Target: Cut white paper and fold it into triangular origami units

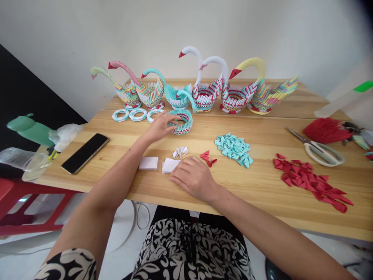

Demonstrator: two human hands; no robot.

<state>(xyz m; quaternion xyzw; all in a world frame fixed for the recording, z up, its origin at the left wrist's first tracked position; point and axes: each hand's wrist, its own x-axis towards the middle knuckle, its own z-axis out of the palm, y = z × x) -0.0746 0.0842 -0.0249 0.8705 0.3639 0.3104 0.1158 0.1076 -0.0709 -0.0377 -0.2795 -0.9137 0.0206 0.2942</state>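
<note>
While the left hand (161,125) is overlapping a paper bowl (183,130), white slips (169,165) are lying against the right hand (196,177), neither grip showing clearly.

Two hands (195,177), three loose rings (138,119) (one phone (86,153))
</note>
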